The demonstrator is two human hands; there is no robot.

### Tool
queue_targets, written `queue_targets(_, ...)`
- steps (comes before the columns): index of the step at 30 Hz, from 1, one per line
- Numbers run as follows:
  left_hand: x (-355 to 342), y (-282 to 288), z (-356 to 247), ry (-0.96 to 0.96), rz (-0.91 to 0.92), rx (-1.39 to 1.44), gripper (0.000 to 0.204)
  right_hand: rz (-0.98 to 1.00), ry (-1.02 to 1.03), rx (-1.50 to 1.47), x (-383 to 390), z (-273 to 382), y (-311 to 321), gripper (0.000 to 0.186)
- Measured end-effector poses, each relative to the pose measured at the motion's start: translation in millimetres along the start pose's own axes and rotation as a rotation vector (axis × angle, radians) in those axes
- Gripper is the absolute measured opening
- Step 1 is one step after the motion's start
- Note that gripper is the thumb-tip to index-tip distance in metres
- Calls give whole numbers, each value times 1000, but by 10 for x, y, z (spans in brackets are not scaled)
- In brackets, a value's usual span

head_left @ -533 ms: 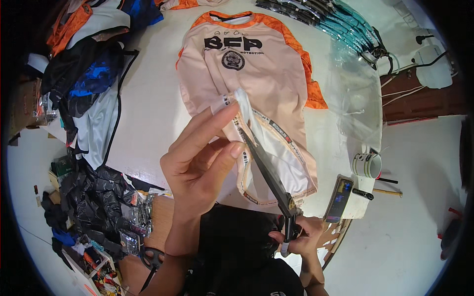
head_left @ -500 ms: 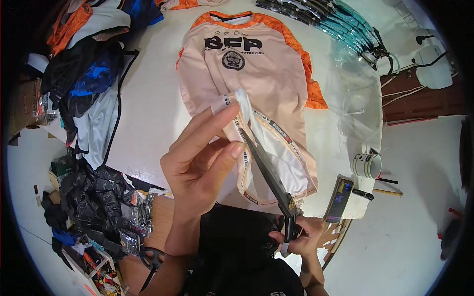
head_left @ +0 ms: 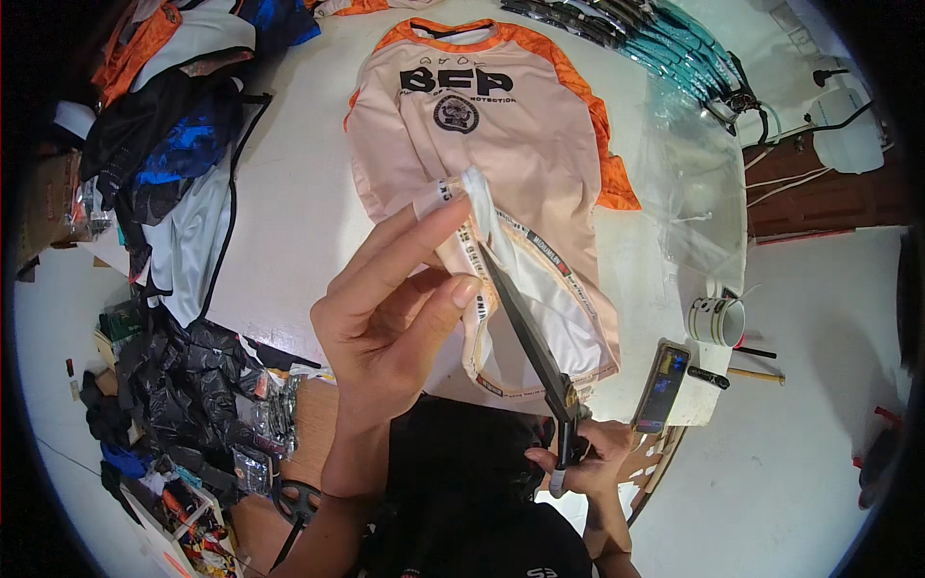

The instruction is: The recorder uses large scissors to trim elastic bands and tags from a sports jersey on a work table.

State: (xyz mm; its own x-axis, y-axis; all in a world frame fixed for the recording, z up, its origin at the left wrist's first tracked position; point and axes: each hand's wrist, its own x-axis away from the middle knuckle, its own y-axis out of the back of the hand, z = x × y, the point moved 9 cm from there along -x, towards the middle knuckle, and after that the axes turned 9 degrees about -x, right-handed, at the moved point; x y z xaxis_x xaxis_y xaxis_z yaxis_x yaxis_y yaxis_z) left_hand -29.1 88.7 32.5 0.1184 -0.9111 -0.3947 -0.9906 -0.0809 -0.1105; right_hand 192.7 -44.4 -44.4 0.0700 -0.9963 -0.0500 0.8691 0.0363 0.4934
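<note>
Pinching the lifted hem (head_left: 472, 253) of the shirt (head_left: 511, 164) lying on the counter (head_left: 289, 222) with my left hand (head_left: 385, 323), my right hand (head_left: 593, 458) wrapped round the scissors (head_left: 532, 349), I could nick fabric or thumb (head_left: 449, 306) if the hem slips towards the blades (head_left: 511, 306).

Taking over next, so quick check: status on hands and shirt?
Left hand holding raised hem of shirt. Right hand on black scissors, pointed at hem. Shirt on table, front up. Left thumb close beside scissors.
</note>
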Motion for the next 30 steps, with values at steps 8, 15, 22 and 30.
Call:
queue_targets(8, 18, -54, -20, -1, 41, 9, 41, 8, -15, -55, 5, -17, -39, 38)
queue_targets(15, 33, -76, -38, -29, 52, 11, 41, -16, 20, -27, -27, 42, -19, 39)
queue_targets(22, 26, -86, -43, -36, 39, 1, 41, -18, 8, 32, -12, 32, -40, 40)
queue_targets(30, 9, -91, -71, -62, 48, 19, 41, -32, -11, 88, -12, 20, -77, 42)
